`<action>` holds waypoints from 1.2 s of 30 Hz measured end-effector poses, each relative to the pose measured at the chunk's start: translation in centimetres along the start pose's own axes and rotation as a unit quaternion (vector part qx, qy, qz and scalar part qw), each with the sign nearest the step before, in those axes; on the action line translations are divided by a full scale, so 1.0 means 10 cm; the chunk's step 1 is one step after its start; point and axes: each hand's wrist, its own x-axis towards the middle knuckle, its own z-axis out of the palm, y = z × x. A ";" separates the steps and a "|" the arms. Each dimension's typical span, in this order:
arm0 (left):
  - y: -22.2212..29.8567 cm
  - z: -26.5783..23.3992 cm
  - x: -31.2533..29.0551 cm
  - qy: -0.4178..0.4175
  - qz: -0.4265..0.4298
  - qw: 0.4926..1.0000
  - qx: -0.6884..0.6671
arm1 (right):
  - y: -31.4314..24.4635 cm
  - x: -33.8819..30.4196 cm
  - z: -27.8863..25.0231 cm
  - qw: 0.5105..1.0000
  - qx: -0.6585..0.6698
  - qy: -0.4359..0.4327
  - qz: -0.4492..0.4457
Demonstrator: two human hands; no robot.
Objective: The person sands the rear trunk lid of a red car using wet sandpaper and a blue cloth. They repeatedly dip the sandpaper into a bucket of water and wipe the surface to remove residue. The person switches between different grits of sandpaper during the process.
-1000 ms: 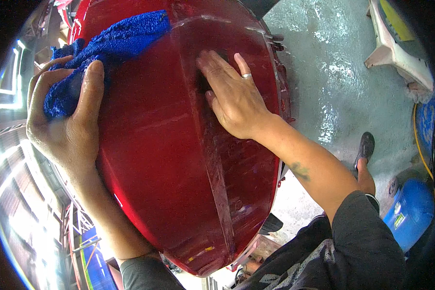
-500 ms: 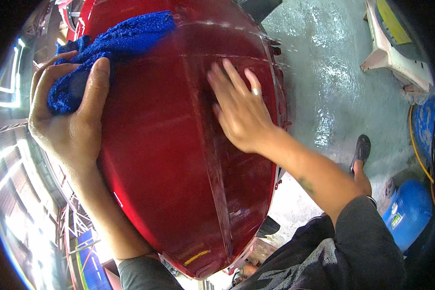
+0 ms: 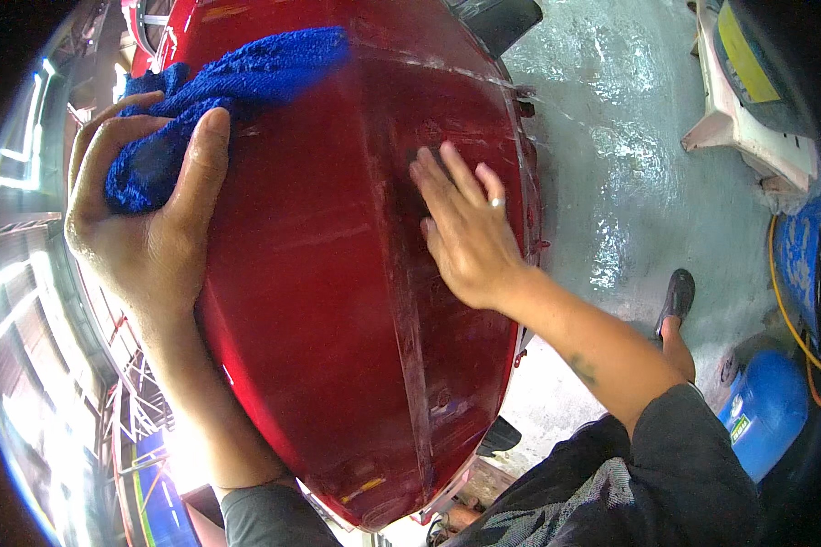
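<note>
A large glossy red painted vehicle panel (image 3: 301, 301) fills the middle, with a raised crease running lengthwise and dusty smears right of it. My left hand (image 3: 141, 242) is closed around a bunched blue cloth (image 3: 255, 73) at the panel's left edge. The free end of the cloth stretches across the far left of the panel. On the right side, my right hand (image 3: 470, 237) lies with fingers extended on the red surface, past the crease. It wears a ring and holds nothing; the fingertips are slightly blurred.
Wet-looking grey floor (image 3: 602, 182) runs along the right. A blue tank (image 3: 766, 410) stands lower right, near an orange hose (image 3: 775, 264) and a foot in a dark shoe (image 3: 679, 294). A dark part (image 3: 497, 20) juts from the panel's far right edge.
My right hand has slid a little nearer to me along the panel, its fingers still extended. The left hand keeps its hold on the blue cloth. The whole view has shifted slightly.
</note>
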 end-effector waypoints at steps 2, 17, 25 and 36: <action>0.03 0.03 0.01 0.001 -0.020 1.000 -0.011 | 0.17 0.30 -0.04 0.997 -0.064 0.031 -0.025; -0.06 0.06 -0.02 -0.007 -0.039 0.999 -0.015 | 1.71 0.64 -0.53 0.944 -0.241 -0.027 -0.222; 0.01 0.04 -0.04 0.010 -0.080 0.997 -0.016 | 1.73 0.77 -0.49 0.941 -0.186 -0.071 -0.275; 0.00 0.18 0.02 -0.006 -0.042 0.999 -0.018 | 1.22 -0.43 0.13 0.999 -0.033 -0.004 -0.040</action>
